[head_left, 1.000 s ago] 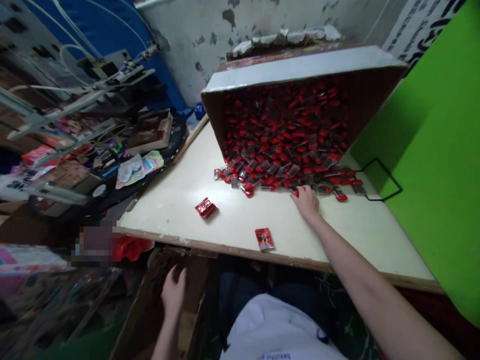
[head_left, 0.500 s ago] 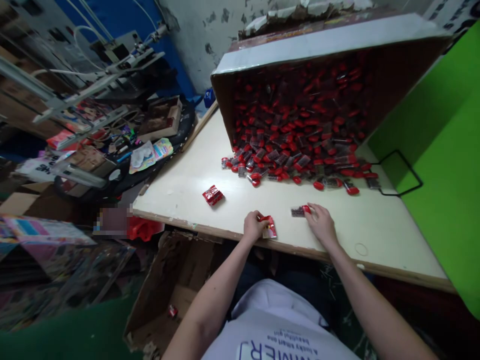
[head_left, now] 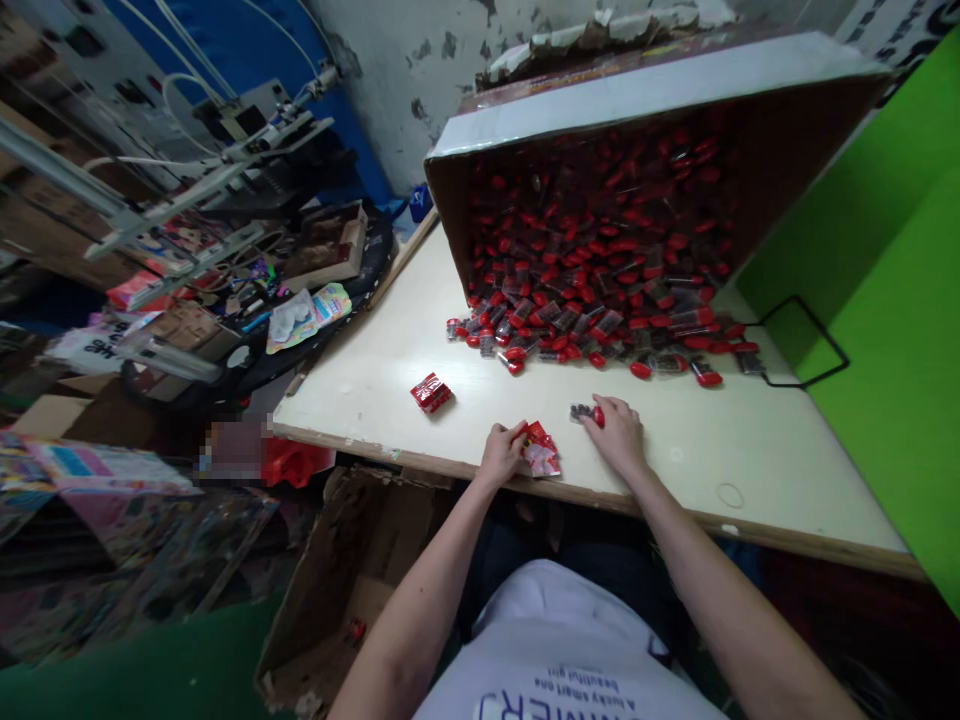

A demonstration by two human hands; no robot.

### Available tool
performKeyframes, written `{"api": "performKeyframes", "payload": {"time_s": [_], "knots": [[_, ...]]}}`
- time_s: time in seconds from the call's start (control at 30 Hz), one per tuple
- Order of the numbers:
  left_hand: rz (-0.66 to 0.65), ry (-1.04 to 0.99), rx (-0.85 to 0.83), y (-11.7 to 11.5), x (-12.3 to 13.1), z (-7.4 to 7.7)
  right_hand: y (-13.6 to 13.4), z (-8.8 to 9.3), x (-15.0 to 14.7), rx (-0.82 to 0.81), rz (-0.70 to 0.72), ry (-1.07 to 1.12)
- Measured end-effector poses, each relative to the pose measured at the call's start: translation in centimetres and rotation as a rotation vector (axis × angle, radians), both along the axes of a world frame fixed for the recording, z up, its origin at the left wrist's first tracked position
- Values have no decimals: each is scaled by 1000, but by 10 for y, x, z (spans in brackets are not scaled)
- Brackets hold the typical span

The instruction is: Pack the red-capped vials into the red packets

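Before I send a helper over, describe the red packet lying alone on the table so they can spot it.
On the cream table, find the tipped cardboard box spilling red-capped packets. Left of the left hand, a flat red packet lies alone, apart from the spill, touching nothing.

Near the lower left, at the table edge, one patch (head_left: 234,449) is blurred in squares, so I cannot tell what it is. The left hand (head_left: 501,455) hides part of a red sachet (head_left: 541,450), and the right hand (head_left: 619,436) hides one end of a small packet (head_left: 580,412). The packets in the carton (head_left: 600,230) are too small to read, and the bottom edge cuts the words on the white shirt (head_left: 570,640).
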State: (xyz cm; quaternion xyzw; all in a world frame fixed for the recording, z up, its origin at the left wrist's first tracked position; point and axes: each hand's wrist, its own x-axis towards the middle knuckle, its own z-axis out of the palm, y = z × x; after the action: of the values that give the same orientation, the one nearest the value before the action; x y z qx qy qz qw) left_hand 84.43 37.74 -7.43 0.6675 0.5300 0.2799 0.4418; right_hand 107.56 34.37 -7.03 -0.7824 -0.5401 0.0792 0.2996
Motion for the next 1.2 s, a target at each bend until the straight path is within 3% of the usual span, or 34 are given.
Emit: {"api": "performKeyframes", "payload": {"time_s": [0.13,0.27,0.43,0.67,0.87,1.03,1.2], "knots": [[29,-73,-29,-1,-2,3,10,7,-4,-21,107,-1],[137,-188,-57,-2,-11,13,0,16,3,-7,132,71],[281,-342,-172,-7,-15,26,-23,24,-3,119,106,509],[206,-422,-353,-9,8,19,-32,22,-34,75,138,771],[161,-384,-333,-8,15,13,-42,24,-61,-99,346,623],[184,-421,-289,-6,4,15,-49,23,-74,-204,308,413],[318,-527,-298,-7,-12,31,-46,32,-73,-168,329,521]]}}
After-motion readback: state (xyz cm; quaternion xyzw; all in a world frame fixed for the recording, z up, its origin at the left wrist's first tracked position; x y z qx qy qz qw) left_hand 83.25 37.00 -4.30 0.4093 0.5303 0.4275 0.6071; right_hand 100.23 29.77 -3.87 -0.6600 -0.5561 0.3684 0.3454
